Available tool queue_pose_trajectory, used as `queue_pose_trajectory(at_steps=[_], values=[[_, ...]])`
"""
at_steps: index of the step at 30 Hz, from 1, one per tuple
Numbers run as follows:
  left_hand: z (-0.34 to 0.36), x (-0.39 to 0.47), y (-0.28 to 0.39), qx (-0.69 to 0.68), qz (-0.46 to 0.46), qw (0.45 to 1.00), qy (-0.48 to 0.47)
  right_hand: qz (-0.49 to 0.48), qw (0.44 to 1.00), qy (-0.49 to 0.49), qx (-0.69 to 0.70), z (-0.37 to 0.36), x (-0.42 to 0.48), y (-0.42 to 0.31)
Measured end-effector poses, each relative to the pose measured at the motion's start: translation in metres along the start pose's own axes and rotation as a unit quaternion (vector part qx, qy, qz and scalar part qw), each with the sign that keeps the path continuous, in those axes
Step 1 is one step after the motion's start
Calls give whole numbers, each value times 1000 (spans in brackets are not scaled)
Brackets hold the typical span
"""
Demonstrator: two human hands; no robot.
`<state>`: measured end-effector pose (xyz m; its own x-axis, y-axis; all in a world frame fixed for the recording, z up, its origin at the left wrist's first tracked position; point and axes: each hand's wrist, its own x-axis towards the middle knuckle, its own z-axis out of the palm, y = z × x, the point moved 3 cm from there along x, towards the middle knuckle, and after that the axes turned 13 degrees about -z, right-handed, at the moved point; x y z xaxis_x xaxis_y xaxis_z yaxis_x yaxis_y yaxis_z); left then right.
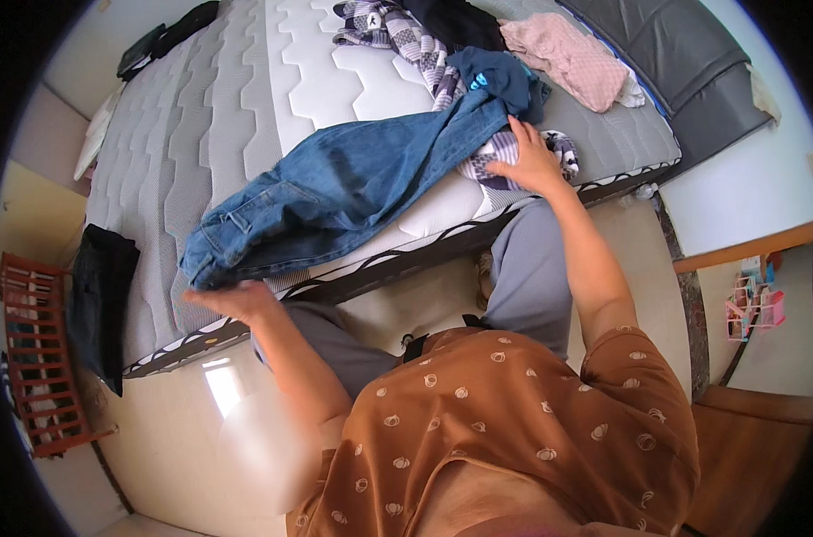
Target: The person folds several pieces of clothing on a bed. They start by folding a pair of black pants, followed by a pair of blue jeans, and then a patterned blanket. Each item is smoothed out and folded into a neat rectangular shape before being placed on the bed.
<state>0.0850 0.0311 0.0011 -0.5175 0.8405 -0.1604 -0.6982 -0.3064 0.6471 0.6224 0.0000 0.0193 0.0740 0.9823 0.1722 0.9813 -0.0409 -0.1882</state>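
A pair of blue denim jeans (352, 181) lies lengthwise along the near edge of the mattress, its waist end at the left. My left hand (228, 301) is held flat and slightly blurred at that waist end; its upper fingers are partly hidden by the denim. At the other end, my right hand (532, 158) spreads its fingers beside the leg hem. Beneath it is a purple-and-white patterned garment (493, 156), partly covered by the jeans. A dark blue garment with light blue print (497, 74) lies crumpled just beyond the hem.
Farther back on the mattress (205, 134) lie a patterned garment (406, 33), a black garment (456, 23) and a pink one (567, 60). Folded black trousers (101, 302) hang over the left edge. A red wooden rack (40, 356) stands left; the grey padded headboard (675, 60) is right.
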Motion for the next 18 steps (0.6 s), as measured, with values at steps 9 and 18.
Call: queue_pose_trajectory(at_steps=[9, 18], values=[[18, -14, -51, 191, 92, 977, 14, -109, 993, 23, -44, -10, 20, 14], [-3, 10, -31, 48, -35, 997, 56, 141, 957, 67, -246, -94, 52, 130]])
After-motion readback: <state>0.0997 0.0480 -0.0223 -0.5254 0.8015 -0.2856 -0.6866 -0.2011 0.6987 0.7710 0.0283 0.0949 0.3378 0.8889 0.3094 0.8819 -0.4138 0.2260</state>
